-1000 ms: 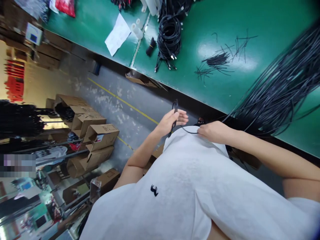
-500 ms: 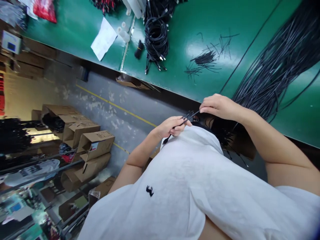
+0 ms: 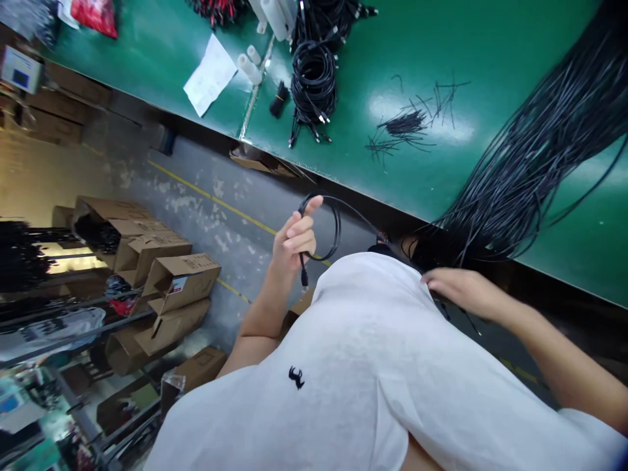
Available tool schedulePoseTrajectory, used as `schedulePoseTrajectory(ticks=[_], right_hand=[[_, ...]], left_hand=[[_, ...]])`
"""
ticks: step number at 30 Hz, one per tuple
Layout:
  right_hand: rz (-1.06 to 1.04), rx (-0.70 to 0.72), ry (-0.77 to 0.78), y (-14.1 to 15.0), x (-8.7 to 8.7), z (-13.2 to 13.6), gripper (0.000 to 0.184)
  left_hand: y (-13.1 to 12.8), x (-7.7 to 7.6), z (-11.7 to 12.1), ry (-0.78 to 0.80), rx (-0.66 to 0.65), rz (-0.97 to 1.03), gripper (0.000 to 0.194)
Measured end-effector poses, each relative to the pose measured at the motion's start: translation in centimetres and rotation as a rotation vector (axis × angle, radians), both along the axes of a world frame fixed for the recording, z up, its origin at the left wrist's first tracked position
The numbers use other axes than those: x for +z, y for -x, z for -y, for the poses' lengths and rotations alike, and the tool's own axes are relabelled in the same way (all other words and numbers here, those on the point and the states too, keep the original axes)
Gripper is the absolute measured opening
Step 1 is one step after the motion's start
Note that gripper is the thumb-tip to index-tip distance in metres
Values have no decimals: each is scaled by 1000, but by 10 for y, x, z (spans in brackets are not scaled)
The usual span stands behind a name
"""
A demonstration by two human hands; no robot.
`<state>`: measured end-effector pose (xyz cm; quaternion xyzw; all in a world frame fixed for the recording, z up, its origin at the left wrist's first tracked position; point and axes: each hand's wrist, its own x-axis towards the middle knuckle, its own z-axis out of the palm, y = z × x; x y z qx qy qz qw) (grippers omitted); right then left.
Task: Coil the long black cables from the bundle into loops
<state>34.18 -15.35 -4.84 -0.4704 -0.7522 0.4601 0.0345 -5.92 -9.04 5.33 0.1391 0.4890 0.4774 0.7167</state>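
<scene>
My left hand (image 3: 293,241) is raised in front of my white shirt and grips a thin black cable (image 3: 336,226) bent into a loop, its plug end hanging below the fingers. The cable runs right toward the edge of the green table (image 3: 432,190). My right hand (image 3: 458,289) is lower, by my shirt, under a big bundle of black cables (image 3: 534,157) that hangs off the table edge. Whether this hand holds a strand I cannot tell.
On the table lie a coiled black cable bundle (image 3: 314,85), loose black ties (image 3: 407,124), a white paper (image 3: 210,75) and white tubes (image 3: 250,65). Open cardboard boxes (image 3: 167,275) stand on the grey floor at left, beside a yellow line (image 3: 216,203).
My left hand has lifted and the cable now forms a loop in it. My right hand has dropped from the table edge down to my shirt.
</scene>
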Motion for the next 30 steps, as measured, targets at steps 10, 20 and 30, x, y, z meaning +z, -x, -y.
schedulePoseTrajectory(ticks=[10,20,30], right_hand=[[-140,295,-327,56,20,-43,38],[-266,-33,-335,99,67,-111,42],[213,-157,-368,-5,-64,-115,40]], left_hand=[[5,-22,-21,-52,-249,-161,31],[-22,-29,13,-49,-870,205,36],[9,-4,-2,44,-23,209,34]])
